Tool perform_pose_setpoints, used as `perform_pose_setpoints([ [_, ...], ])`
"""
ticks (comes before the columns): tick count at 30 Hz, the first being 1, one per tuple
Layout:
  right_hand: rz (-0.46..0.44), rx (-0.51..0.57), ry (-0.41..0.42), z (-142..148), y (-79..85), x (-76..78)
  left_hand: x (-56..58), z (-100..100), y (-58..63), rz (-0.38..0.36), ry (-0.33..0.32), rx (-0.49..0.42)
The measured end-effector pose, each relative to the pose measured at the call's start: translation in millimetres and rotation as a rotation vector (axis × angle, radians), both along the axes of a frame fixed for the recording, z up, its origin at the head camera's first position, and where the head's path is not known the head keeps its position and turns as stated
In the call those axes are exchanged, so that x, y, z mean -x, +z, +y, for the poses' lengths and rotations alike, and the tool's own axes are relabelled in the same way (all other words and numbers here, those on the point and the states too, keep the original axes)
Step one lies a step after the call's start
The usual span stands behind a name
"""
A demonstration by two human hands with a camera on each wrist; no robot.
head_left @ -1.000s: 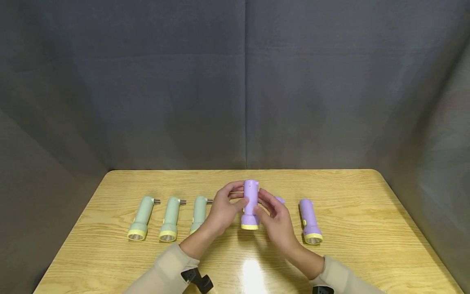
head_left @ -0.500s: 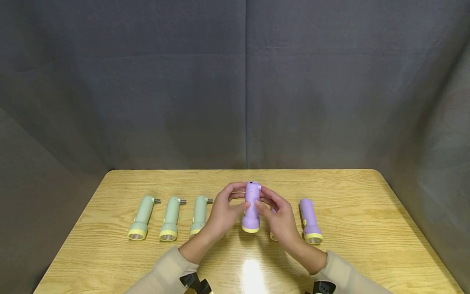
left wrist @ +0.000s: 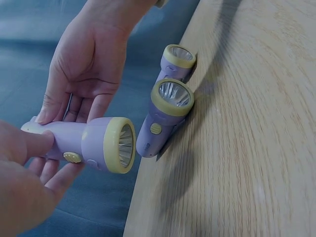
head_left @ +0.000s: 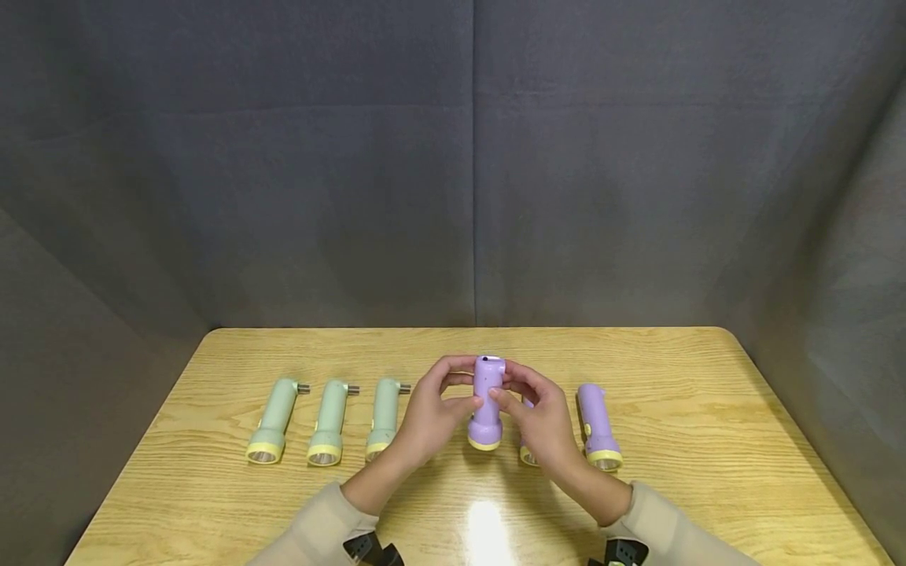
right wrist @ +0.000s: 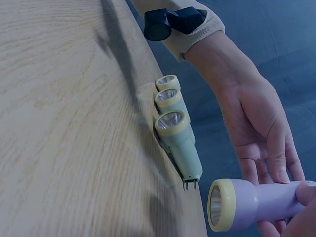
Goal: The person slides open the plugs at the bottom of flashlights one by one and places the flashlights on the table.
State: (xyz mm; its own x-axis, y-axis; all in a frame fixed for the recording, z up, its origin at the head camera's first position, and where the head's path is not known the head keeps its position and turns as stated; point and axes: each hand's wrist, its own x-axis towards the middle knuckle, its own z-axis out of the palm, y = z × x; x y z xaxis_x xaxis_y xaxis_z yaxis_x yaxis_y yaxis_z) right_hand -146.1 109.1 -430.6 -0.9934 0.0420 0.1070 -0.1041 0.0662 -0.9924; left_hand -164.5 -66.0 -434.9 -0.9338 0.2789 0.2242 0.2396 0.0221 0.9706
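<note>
Over the middle of the table, a purple flashlight (head_left: 487, 405) with a yellow lens ring is held between both hands, lens end toward the person. My left hand (head_left: 435, 409) pinches its left side, thumb on the barrel. From the right, my right hand (head_left: 541, 413) grips the same barrel with thumb and fingers. The left wrist view shows a ribbed yellow switch (left wrist: 72, 157) on the held flashlight's side. A small dark spot shows on its tail end in the head view. Partly hidden behind my right hand lies a second purple flashlight (head_left: 528, 456).
Another purple flashlight (head_left: 598, 424) lies to the right on the wooden table (head_left: 708, 377). Three green flashlights lie in a row at left: an outer one (head_left: 274, 420), a middle one (head_left: 329, 420) and an inner one (head_left: 384, 413), metal prongs sticking out. Dark cloth (head_left: 467, 196) hangs behind.
The held flashlight has come slightly nearer and turned, so its tail end with the dark spot now shows. My right hand has shifted a little, revealing the lens end of the flashlight behind it.
</note>
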Motion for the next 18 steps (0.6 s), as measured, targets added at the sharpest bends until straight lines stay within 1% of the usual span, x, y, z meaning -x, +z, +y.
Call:
perform_pose_setpoints([
  [8,0.003,-0.018,0.060,4.0,0.6,2.3,-1.1,-1.2,1.3,0.043,-0.002,0.008],
  [15,-0.029,-0.030,0.073,5.9,1.5,2.7,-2.3,-2.1,1.2,0.014,-0.017,-0.011],
  [18,-0.044,-0.033,0.080,6.5,2.1,3.3,-1.9,-2.3,1.4,0.009,-0.018,-0.001],
])
